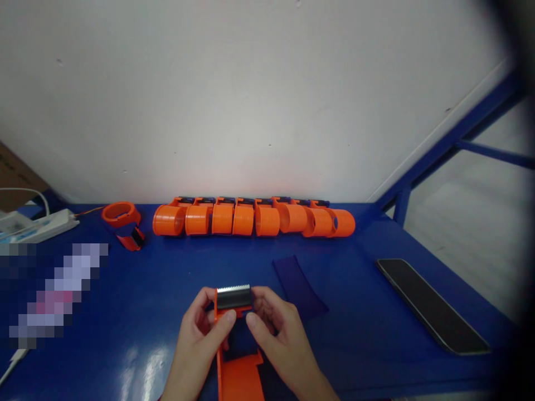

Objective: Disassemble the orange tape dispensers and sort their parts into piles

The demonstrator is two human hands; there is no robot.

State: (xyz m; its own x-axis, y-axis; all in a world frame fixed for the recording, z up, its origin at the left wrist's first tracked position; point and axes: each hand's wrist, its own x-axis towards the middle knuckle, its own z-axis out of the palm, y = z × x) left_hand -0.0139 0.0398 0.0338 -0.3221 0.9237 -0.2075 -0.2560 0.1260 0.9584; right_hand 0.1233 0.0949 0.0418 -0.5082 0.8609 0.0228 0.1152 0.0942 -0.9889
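The orange tape dispenser (242,376) sits in both hands at the near middle of the table, its round end toward the person, its head, with a black plate and toothed metal edge, pointing away; the left hand (204,328) has its fingers closed around the head's left side, thumb pressed on the orange frame below the plate; the right hand (278,328) has its fingers curled in on the opposite side, thumb at the lower right corner, gripping it too; whether the dispenser touches the blue table (167,289) I cannot tell.

Just beyond the right hand lies a dark blue strip (298,287), slightly curved; well to the right rests a phone (432,306), screen dark; farther off, eight orange dispensers (243,220) stand side by side; left of them is a lone dispenser (121,214), then a white power strip (50,225); behind rises a pale wall (259,111).
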